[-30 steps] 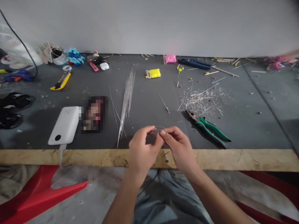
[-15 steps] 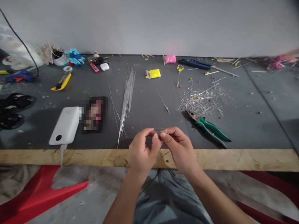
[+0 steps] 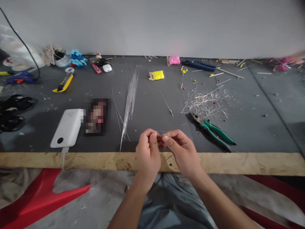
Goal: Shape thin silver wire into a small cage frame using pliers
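Between my two hands, a thin wire (image 3: 163,131) curves in a small arc just above the table's front edge. My left hand (image 3: 149,151) pinches one end between thumb and fingers, the thumb lying straight along the top. Fingers of my right hand (image 3: 182,151) are closed on the other end, where a tiny twisted bit shows at the fingertips. A single wire with a twisted end (image 3: 166,103) lies beyond my hands. Left of it is a bundle of straight wires (image 3: 130,105). Green-handled pliers (image 3: 214,131) rest to the right of my right hand.
Wire offcuts (image 3: 205,101) are scattered behind the pliers. A white power bank (image 3: 66,127) with a cable and a blurred-out dark object (image 3: 97,117) lie at left. Farther back are a yellow cutter knife (image 3: 64,83), a yellow clay packet (image 3: 156,75) and a pink one (image 3: 174,60).
My left hand has shifted slightly right and turned, its thumb now straighter and pressed against the fingers. My right hand has hardly moved. Objects on the table stay put.
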`<state>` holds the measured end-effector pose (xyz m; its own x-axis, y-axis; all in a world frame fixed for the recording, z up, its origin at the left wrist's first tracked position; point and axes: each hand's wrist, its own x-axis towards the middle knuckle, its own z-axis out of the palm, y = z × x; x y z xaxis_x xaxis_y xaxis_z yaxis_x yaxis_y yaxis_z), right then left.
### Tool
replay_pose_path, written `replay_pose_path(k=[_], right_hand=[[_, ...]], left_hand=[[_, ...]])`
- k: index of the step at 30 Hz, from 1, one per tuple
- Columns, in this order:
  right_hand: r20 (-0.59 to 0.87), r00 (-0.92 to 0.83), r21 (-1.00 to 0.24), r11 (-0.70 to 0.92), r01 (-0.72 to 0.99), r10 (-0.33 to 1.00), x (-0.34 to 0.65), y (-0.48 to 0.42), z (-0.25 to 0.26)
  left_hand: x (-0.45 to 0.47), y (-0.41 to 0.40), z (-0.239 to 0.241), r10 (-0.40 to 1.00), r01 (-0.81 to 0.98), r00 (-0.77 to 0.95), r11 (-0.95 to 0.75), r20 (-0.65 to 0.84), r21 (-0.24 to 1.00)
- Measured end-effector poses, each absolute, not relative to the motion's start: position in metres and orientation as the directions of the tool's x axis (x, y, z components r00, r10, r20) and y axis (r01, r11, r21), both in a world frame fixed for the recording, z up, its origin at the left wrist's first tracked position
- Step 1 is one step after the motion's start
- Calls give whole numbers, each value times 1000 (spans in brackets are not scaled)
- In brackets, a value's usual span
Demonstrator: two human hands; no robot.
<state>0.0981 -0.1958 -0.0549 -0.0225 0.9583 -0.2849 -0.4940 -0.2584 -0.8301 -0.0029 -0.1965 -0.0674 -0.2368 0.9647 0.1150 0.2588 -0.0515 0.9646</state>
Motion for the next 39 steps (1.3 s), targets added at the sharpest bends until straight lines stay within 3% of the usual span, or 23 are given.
replay_pose_path(k=[10,20,35,39], right_hand=[[-310,9,-824,-264,-502,951,107,-192,-58],[-284,-7,-829,-249,-501,959,102,-193,-62],[-226,-14,-882,-211,-420,974,107,-187,-64],[-257,-25,-882,-245,-403,966,109,-186,-61]], left_hand=[[-2,-195,-72,979,-36,-185,78,-83,996],[0,-189,-64,954,-379,-151,187,-260,906],[-4,-182,-54,913,-650,74,349,-402,675],[-6,-180,-57,923,-634,76,337,-377,696]])
